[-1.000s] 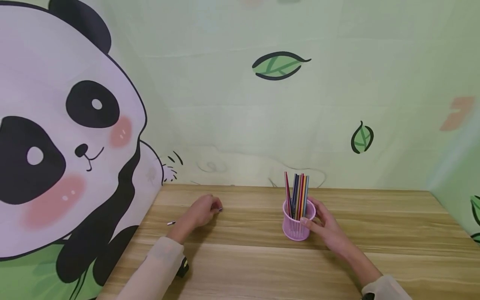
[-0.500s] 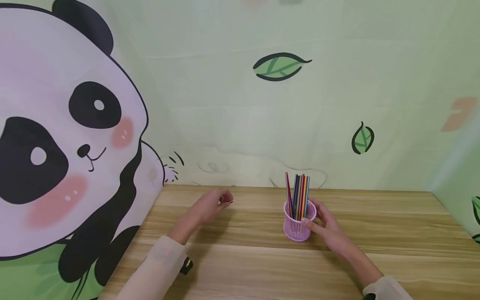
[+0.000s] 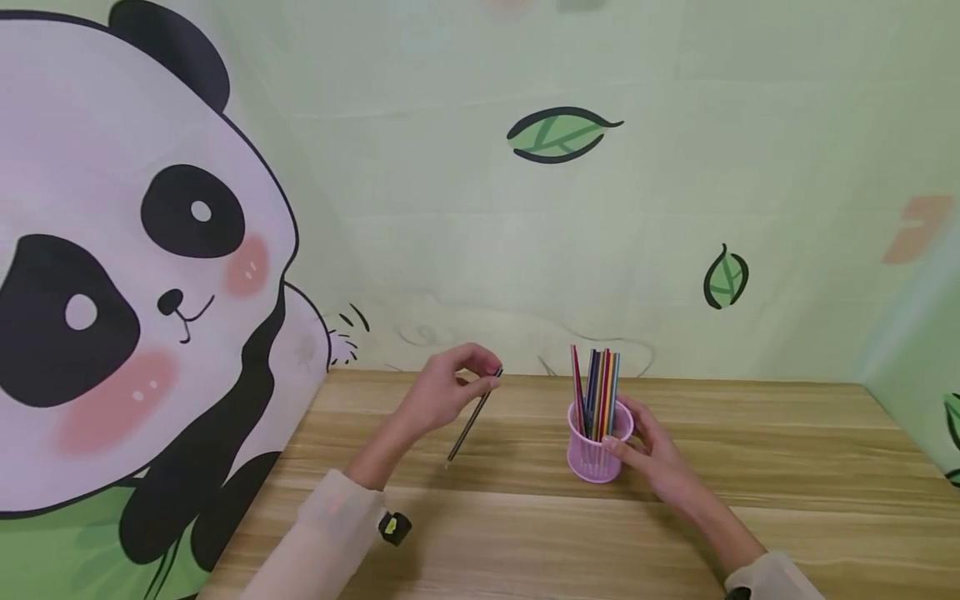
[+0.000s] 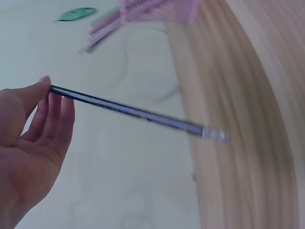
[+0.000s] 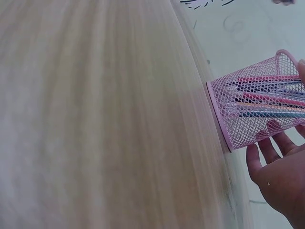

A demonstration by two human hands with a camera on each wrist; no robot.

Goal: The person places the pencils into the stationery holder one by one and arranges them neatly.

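Observation:
My left hand (image 3: 442, 393) pinches a dark pencil (image 3: 472, 427) near its upper end, between thumb and fingertips. The pencil slants down to the left above the wooden table. In the left wrist view the pencil (image 4: 128, 110) has a pale end pointing away from the hand (image 4: 35, 160). My right hand (image 3: 663, 462) holds a pink mesh pencil cup (image 3: 588, 462) from its right side, thumb at the front of the rim. Upright on the table, the cup contains several coloured pencils (image 3: 602, 387). Their lower parts show through the mesh cup (image 5: 224, 98) in the right wrist view.
The wood-grain table (image 3: 525, 542) meets a pale green backdrop (image 3: 450, 208) at its far edge. A large printed panda (image 3: 202, 333) fills the backdrop on the left. A small black device (image 3: 395, 527) sits at the left cuff.
My left hand has risen from the table and moved right, carrying the pencil, whose shaft has swung into view below the fingers. My right hand and the cup have stayed put.

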